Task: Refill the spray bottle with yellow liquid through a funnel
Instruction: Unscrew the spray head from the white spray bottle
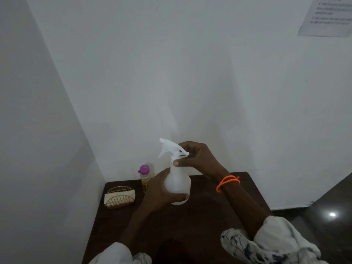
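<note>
The left hand point(162, 189) wraps around the round body of the white spray bottle point(177, 184), holding it upright just above the dark bench point(219, 216). The right hand point(198, 159), with an orange beaded band point(226, 182) at the wrist, pinches the bottle's neck below the trigger head point(170, 147). Left of the spray bottle and just behind it stands a small bottle of yellow liquid point(145, 178) with a purple cap. Farther left sits a gold wire holder point(119, 197) with a folded cloth.
</note>
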Available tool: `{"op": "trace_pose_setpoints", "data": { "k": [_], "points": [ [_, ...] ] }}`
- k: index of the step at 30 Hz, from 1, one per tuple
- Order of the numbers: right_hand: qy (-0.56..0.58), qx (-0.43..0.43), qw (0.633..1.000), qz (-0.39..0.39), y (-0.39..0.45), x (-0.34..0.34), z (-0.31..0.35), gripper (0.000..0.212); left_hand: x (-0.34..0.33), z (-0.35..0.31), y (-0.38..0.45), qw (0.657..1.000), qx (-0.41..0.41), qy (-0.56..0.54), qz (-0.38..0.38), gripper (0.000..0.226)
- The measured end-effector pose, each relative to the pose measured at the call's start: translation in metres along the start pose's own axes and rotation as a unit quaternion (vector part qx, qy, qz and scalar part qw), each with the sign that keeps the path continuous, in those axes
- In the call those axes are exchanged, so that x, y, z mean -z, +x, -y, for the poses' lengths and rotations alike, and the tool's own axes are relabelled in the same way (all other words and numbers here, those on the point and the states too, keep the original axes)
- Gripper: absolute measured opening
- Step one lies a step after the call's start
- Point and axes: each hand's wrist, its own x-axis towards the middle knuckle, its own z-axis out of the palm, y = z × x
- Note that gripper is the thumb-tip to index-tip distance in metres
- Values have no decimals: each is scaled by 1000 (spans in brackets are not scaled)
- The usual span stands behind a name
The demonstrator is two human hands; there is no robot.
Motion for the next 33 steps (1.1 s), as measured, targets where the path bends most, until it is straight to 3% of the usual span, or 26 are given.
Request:
{"op": "trace_pose_setpoints", "data": {
  "k": [5,11,17,33],
  "points": [
    [7,-7,999,49,-1,7,1,46,3,-5,1,1000,-7,1,-2,88],
    [-22,8,1000,2,-1,5,1,45,-2,0,4,1000,-9,15,-1,97],
    [-25,4,999,41,0,8,1,47,-3,-3,4,1000,-9,18,4,92],
    [-22,5,1000,14,-1,6,2,52,-2,-10,2,1000,-13,19,15,89]
  ]
}}
